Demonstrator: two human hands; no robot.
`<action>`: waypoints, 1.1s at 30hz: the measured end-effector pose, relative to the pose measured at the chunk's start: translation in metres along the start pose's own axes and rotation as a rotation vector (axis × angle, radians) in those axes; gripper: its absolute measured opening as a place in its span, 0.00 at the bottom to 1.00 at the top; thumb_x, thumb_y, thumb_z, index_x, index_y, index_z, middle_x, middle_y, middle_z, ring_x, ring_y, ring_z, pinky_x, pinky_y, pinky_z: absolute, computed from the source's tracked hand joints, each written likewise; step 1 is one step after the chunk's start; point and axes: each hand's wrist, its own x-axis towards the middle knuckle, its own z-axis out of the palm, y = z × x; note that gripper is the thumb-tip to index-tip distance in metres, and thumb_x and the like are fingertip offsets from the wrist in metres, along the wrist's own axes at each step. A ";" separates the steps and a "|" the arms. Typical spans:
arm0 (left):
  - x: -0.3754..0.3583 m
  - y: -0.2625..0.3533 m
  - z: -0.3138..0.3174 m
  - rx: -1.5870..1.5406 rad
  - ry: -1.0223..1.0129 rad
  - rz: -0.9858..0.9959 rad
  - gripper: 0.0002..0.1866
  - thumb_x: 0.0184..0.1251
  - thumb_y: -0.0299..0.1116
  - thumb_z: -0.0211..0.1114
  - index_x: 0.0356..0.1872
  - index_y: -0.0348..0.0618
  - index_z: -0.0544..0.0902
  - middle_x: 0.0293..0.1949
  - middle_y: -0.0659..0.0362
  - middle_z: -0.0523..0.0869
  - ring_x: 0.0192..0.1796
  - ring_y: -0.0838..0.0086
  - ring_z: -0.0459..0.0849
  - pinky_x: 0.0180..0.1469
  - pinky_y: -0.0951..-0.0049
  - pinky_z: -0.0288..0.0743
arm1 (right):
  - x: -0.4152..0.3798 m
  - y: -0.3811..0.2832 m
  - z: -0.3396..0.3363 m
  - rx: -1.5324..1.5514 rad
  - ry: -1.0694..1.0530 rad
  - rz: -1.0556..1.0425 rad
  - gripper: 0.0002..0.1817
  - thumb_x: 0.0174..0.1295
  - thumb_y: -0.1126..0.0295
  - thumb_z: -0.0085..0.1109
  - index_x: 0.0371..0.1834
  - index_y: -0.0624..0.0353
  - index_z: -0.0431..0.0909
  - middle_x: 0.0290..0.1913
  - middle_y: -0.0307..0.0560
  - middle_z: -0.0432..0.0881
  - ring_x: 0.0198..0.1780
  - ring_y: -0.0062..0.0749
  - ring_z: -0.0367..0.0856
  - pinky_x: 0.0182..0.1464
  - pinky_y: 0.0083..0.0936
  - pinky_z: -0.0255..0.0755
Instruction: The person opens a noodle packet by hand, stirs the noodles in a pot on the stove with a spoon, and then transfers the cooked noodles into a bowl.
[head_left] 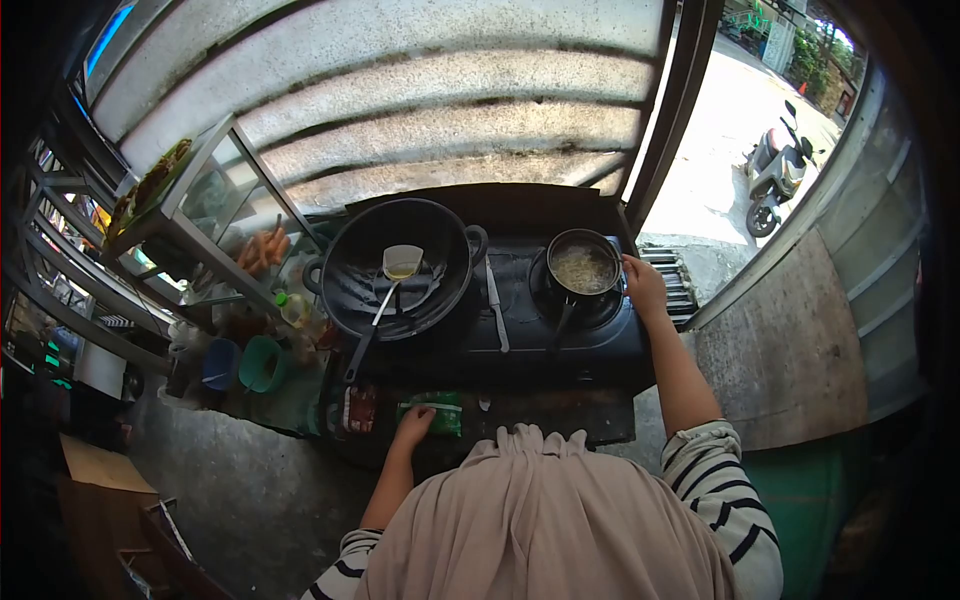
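Observation:
On the shelf in front of the stove, my left hand has its fingers closed at a green packet. Beside it lies a red packet. My right hand is at the right rim of a small dark pot on the right burner, fingers curled; what they grip is hidden. Inside the pot is a bubbling, pale yellowish liquid, and its handle points toward me. A large black wok sits on the left burner, with a ladle resting in it. Between them lies a knife, blade pointing away.
The black stove backs onto a ribbed metal wall. At left stand a glass display case, a green tub and a blue tub. A wooden board leans at right. Outside is a parked scooter.

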 end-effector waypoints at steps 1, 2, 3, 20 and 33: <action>-0.001 0.003 0.000 0.035 0.007 0.007 0.22 0.59 0.45 0.59 0.42 0.34 0.80 0.41 0.46 0.83 0.45 0.58 0.82 0.48 0.66 0.72 | -0.003 0.000 0.002 -0.010 -0.059 0.139 0.15 0.64 0.62 0.48 0.46 0.56 0.79 0.34 0.51 0.82 0.34 0.42 0.82 0.35 0.35 0.73; -0.001 0.006 0.000 0.068 0.014 0.014 0.22 0.58 0.45 0.59 0.42 0.34 0.80 0.41 0.45 0.83 0.46 0.57 0.81 0.49 0.65 0.72 | -0.009 -0.001 0.003 -0.147 0.008 0.109 0.16 0.65 0.60 0.45 0.41 0.58 0.79 0.33 0.53 0.81 0.38 0.49 0.80 0.38 0.39 0.72; 0.001 0.006 -0.001 0.065 0.015 0.014 0.22 0.58 0.45 0.59 0.42 0.34 0.80 0.41 0.45 0.83 0.46 0.57 0.81 0.49 0.65 0.72 | -0.010 -0.003 0.002 -0.148 0.009 0.106 0.16 0.65 0.60 0.45 0.41 0.58 0.79 0.33 0.53 0.81 0.38 0.49 0.80 0.38 0.39 0.72; 0.005 0.000 -0.004 -0.027 -0.041 0.024 0.22 0.60 0.45 0.58 0.43 0.32 0.79 0.41 0.46 0.83 0.46 0.59 0.81 0.50 0.66 0.71 | 0.001 0.015 0.005 -0.147 -0.032 0.224 0.19 0.65 0.56 0.43 0.29 0.60 0.75 0.29 0.58 0.79 0.35 0.57 0.77 0.36 0.47 0.68; 0.007 0.004 -0.012 -0.047 -0.138 -0.061 0.24 0.62 0.45 0.56 0.48 0.31 0.78 0.47 0.45 0.81 0.52 0.60 0.79 0.55 0.68 0.68 | -0.018 -0.009 0.001 -0.298 -0.062 0.210 0.18 0.64 0.55 0.46 0.27 0.58 0.76 0.28 0.55 0.79 0.33 0.54 0.78 0.33 0.47 0.69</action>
